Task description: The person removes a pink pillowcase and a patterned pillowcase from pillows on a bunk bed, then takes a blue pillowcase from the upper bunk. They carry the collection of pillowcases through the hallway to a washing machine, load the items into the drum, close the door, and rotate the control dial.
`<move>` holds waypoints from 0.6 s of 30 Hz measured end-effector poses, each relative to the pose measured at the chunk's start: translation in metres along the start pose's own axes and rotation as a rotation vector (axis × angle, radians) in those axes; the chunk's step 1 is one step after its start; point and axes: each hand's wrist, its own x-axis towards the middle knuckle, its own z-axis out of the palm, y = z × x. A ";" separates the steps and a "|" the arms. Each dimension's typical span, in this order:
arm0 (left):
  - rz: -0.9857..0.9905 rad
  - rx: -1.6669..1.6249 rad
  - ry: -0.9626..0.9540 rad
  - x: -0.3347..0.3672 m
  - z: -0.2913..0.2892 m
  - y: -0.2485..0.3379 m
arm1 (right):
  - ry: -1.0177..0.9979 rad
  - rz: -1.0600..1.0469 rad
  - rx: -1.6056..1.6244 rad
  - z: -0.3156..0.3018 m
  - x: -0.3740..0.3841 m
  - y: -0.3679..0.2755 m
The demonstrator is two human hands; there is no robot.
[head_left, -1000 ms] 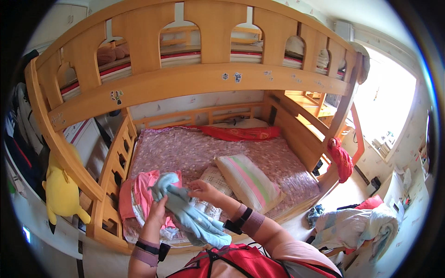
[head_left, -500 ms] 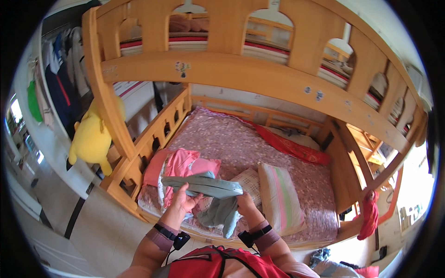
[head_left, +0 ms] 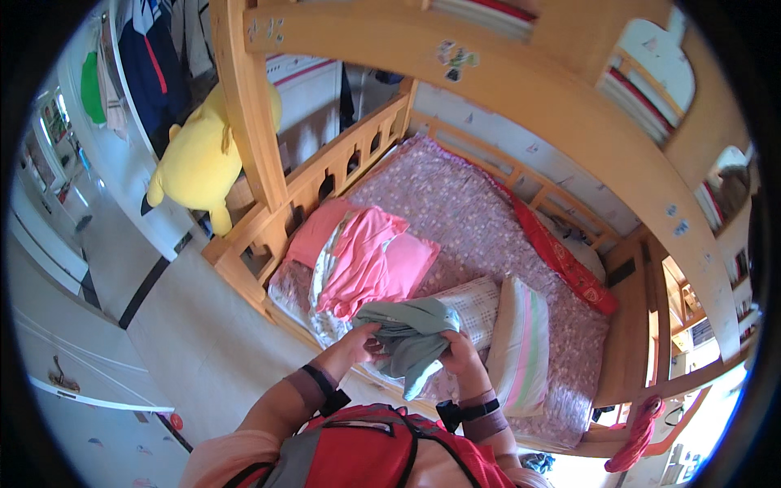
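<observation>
A grey-green garment (head_left: pixel 411 329) hangs bunched between my hands, above the near edge of the lower bunk; its exact kind cannot be made out. My left hand (head_left: pixel 364 343) grips its left side, fingers curled around the cloth. On the other side my right hand (head_left: pixel 458 353) is closed on the fabric, and a loose end droops between the two hands. Just beyond lies a rumpled pink cloth (head_left: pixel 370 264) on the bed. A white patterned pillow (head_left: pixel 478 302) and a striped pillow (head_left: pixel 521 350) rest to the right of the garment.
The wooden bunk bed's upper rail (head_left: pixel 521 69) crosses overhead, with a post (head_left: pixel 254 122) at the left. A yellow plush toy (head_left: pixel 199 163) hangs beside that post. Red cloth (head_left: pixel 561 256) lies along the far side of the mattress (head_left: pixel 431 183). A pinkish-red cloth (head_left: pixel 639 439) dangles at the right.
The garment was stretched lengthwise between my hands and is now gathered into a looser bundle. My view has turned left and down, so the bed sits farther right and tilted.
</observation>
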 end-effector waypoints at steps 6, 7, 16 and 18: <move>0.037 0.238 0.103 0.100 -0.068 0.069 | 0.156 -0.040 -0.116 -0.087 0.050 0.035; 0.143 0.355 0.326 0.097 -0.065 0.081 | 0.153 -0.053 -0.177 -0.090 0.053 0.036; 0.759 1.701 0.658 0.158 -0.100 0.236 | 0.372 0.013 0.018 -0.001 0.062 0.027; 0.778 1.228 0.884 0.197 -0.111 0.249 | 0.383 0.014 0.001 0.004 0.071 0.031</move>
